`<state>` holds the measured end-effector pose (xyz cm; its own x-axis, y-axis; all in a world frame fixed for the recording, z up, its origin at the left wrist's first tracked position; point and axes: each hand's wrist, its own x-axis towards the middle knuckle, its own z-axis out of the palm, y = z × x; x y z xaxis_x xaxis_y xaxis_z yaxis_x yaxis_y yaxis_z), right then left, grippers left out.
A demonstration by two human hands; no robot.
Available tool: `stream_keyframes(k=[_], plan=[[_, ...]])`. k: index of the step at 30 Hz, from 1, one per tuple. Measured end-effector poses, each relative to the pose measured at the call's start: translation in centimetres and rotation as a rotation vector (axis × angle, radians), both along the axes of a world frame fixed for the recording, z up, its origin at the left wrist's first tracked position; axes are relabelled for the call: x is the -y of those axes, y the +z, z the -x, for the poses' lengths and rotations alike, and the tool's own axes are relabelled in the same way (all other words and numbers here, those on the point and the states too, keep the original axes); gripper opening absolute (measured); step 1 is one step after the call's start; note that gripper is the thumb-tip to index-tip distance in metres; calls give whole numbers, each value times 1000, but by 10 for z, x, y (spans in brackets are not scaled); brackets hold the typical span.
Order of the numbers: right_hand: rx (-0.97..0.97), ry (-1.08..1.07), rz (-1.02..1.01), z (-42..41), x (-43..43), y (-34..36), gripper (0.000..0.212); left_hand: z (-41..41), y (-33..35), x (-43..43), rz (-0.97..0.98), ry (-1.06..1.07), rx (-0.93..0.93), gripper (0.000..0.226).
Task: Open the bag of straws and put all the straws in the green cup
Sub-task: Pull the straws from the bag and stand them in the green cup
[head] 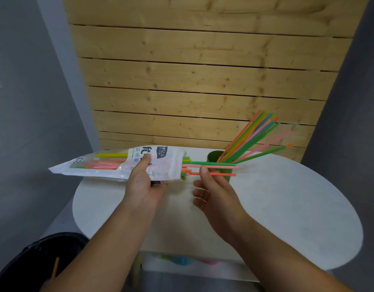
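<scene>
My left hand (142,182) grips the white straw bag (110,163) and holds it level above the round white table (287,207), mouth facing right. Several coloured straws (215,168) stick out of the open mouth. My right hand (213,190) pinches the orange straw, and the pink and green ones run just above its thumb. Behind them stands the green cup (213,155), holding several straws (253,137) that lean to the upper right. The lower part of the cup is hidden by my right hand and the pulled straws.
A slatted wooden panel (203,81) rises right behind the table. A black bin (34,262) with an orange straw in it sits at the lower left. Coloured items (181,260) lie on a shelf under the table.
</scene>
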<state>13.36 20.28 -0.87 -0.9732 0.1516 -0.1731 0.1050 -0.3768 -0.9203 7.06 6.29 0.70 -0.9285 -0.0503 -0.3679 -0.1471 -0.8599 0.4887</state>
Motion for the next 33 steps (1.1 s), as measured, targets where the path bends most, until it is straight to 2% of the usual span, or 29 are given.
stream_keyframes(k=[6,12,20,28,33], plan=[[-147,-164,-64,8,3,13,20,-1,-3,-5,49,7,17,45],[-161,-257,-114,10,-15,26,21,3,-1,2,18,21,14,44],[-167,-370,-26,8,-91,34,15,11,-7,16,14,61,-17,45],[-245,-661,-504,-3,-120,44,21,3,-10,5,55,12,-47,46],[-258,-636,-729,-4,-113,53,24,-1,-6,-3,69,-8,-56,44]])
